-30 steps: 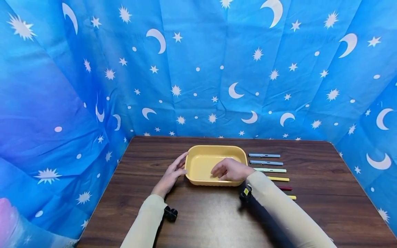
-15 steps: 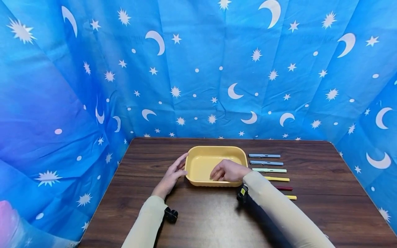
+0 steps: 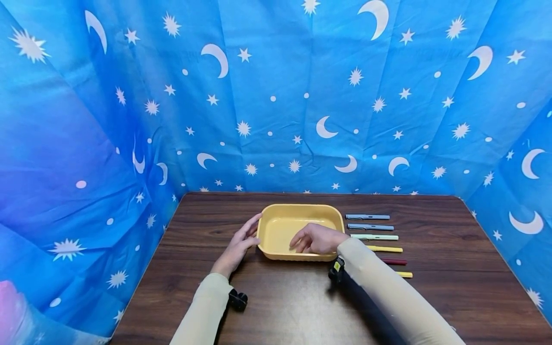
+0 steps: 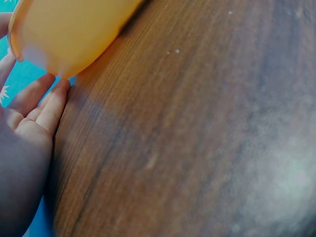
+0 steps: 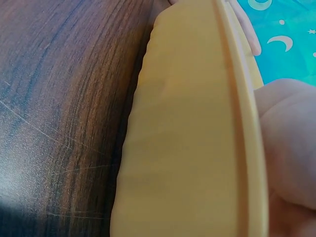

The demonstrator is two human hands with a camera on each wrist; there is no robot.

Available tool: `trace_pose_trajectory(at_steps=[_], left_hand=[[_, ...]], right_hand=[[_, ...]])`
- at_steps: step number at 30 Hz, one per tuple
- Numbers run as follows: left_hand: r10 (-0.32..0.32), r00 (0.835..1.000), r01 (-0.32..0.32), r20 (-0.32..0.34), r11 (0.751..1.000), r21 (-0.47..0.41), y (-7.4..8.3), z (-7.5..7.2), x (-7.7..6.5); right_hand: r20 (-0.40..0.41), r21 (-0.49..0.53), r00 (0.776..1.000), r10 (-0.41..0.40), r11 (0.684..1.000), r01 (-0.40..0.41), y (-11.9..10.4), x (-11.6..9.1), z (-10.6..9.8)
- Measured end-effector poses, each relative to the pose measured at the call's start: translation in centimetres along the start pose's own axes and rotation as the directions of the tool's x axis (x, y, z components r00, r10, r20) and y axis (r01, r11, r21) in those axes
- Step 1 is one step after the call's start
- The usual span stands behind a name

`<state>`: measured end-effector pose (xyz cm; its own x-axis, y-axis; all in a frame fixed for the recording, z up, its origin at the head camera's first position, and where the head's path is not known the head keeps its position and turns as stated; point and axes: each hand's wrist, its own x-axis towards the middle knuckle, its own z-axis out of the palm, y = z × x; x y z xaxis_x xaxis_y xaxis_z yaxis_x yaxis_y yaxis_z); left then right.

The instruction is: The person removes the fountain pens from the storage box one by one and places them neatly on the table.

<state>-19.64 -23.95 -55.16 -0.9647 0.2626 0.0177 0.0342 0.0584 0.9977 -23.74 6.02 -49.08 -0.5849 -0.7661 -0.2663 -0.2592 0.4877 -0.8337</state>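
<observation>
A yellow rectangular basin (image 3: pixel 267 230) stands on the brown table, its long side towards me. My left hand (image 3: pixel 235 249) rests against its left end, fingers spread and mostly straight, with the thumb near the front corner. In the left wrist view the fingertips (image 4: pixel 61 85) touch the outer wall. Reaching over the near rim, my right hand (image 3: pixel 316 238) is inside the basin with its fingers bent down towards the bottom. I cannot tell whether those fingers hold something. In the right wrist view the near wall (image 5: pixel 187 123) hides most of this hand (image 5: pixel 291 143).
Right of the basin lie several pens in a column: two blue-grey ones (image 3: pixel 368 217), a mint green pen (image 3: pixel 379 237), a yellow pen (image 3: pixel 388 249), a dark red pen (image 3: pixel 394 262) and another yellow pen (image 3: pixel 405 274). My right sleeve (image 3: pixel 388 287) covers some of their ends. A blue star-and-moon curtain (image 3: pixel 276 120) surrounds the table.
My right hand has shifted slightly left inside the basin, its fingers still bent down. The left hand and the pens stay in place.
</observation>
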Motion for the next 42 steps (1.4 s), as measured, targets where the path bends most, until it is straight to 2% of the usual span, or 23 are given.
trace_pose_trajectory(at_steps=[4, 12, 19, 27, 35, 42], left_hand=[[-0.001, 1.000, 0.001, 0.002, 1.000, -0.001, -0.01, 0.01, -0.03], [0.006, 1.000, -0.006, -0.001, 1.000, -0.003, -0.09, -0.05, 0.10], [-0.001, 1.000, 0.001, -0.009, 1.000, 0.009, -0.18, -0.17, 0.13], [-0.011, 1.000, 0.011, -0.015, 1.000, 0.010, -0.40, -0.20, 0.25], [-0.015, 1.000, 0.015, -0.027, 1.000, 0.012, -0.14, -0.05, 0.17], [-0.020, 0.999, 0.021, -0.027, 0.999, 0.029, -0.22, 0.03, 0.16]], right_hand=[[0.003, -0.002, 1.000, 0.008, 1.000, -0.008, 0.02, -0.01, 0.03], [0.033, -0.047, 0.999, -0.024, 0.999, 0.025, 0.03, -0.06, -0.31], [0.064, -0.020, 0.998, -0.025, 0.999, 0.026, 0.13, 0.03, -0.48], [0.060, 0.024, 0.998, -0.014, 1.000, 0.013, 0.47, -0.06, -0.36], [0.028, -0.029, 1.000, -0.012, 1.000, 0.012, 0.29, -0.34, -0.45], [-0.044, -0.072, 0.999, -0.016, 0.997, 0.013, 0.11, -0.58, -0.59]])
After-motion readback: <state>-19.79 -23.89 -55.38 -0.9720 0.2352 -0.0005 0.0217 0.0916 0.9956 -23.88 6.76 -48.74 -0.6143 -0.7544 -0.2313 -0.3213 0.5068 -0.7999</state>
